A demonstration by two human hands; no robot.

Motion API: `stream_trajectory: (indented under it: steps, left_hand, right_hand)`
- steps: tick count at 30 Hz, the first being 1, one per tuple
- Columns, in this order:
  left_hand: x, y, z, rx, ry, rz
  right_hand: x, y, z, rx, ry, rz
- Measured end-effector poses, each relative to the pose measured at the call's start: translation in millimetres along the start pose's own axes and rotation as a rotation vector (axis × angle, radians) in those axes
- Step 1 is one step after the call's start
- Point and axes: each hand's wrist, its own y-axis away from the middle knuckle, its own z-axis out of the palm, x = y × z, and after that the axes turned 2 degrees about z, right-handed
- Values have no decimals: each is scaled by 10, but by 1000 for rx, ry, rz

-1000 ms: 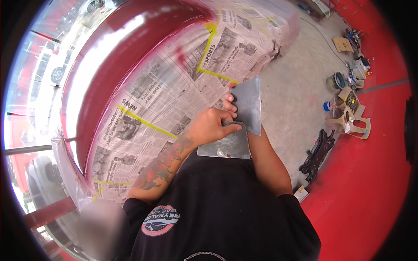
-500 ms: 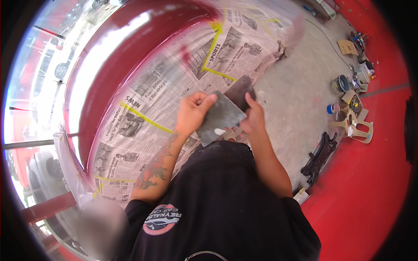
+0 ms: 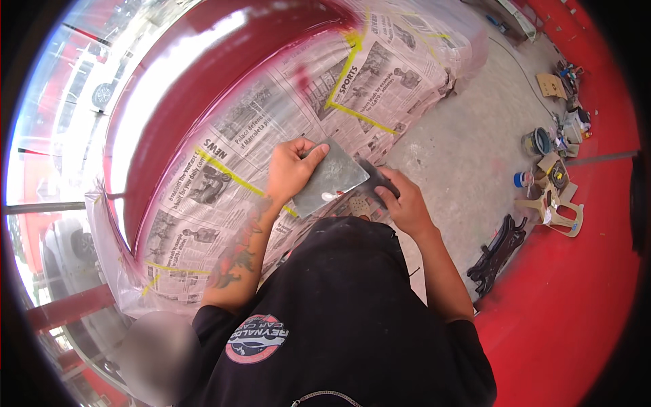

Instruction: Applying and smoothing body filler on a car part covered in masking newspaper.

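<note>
Gripping a flat grey plate between thumb and fingers, the left hand holds it beyond the black shirt, a small white-and-red dab near its lower edge. The right hand pinches a dark flat piece beside the plate; whether they touch is unclear. Newspaper masking borders a glossy red panel.
</note>
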Motion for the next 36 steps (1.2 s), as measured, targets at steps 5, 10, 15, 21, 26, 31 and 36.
stream_trajectory:
  steps: [5,10,15,21,26,31,36]
  left_hand:
    - [104,11,-49,-17,-201,39]
    - [286,69,-7,36,-327,59]
    - [522,189,152,-91,-432,46]
    - [253,59,-11,3,-298,64]
    - [311,105,8,-21,-279,59]
    - [330,217,262,-260,-1,-31]
    - [207,273,336,-554,32,98]
  right_hand:
    - [-232,-45,-187,233,739,-559]
    - [-459,10,-77,104,897,-556]
    - [-370,-167,40,244,883,-533]
    - [-485,-11,-179,226,294,-242]
    - [-449,70,-60,33,85,-106]
    - [-280,-68,-166,325,-200,113]
    - [-396,-93,-104,433,-757,218]
